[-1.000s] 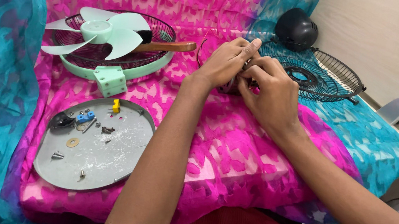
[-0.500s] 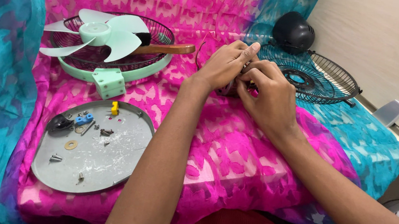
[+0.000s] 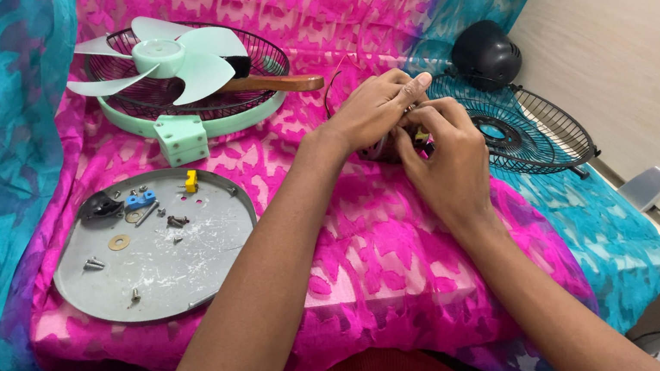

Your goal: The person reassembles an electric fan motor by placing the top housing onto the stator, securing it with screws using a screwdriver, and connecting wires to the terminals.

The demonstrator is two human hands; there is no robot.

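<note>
Both hands together over the pink-and-blue cloth (image 3: 390, 247), at the middle of the view. Left hand (image 3: 372, 109) curled over a small dark part (image 3: 422, 141), fingers bent around it, index finger stretched out along the top. Right hand (image 3: 448, 155) pressed against the left from the other side, fingertips pinching the same part. Most of the part hidden between the fingers; only a dark edge with a speck of yellow showing, so exact kind not to be told. A thin wire (image 3: 335, 82) looping up beside the left hand.

Just behind the right hand, a black wire grille (image 3: 529, 137) lying flat on the cloth, with a black rounded motor housing (image 3: 486, 54) at its far edge. To the left, well apart from the hands, a second grille with a mint-green rim (image 3: 209, 119), a mint-green fan blade (image 3: 170, 57) resting in it, and a wooden-handled tool (image 3: 271, 82) laid across the rim. Nearer, on the left, a round grey plate (image 3: 188, 260) holding loose screws (image 3: 93, 264), a washer (image 3: 118, 242), a blue piece (image 3: 140, 201), a yellow piece (image 3: 191, 181) and a small black piece (image 3: 102, 208). At the right edge, a pale wooden wall (image 3: 651, 77) and a grey object (image 3: 646, 187) on a ledge.
</note>
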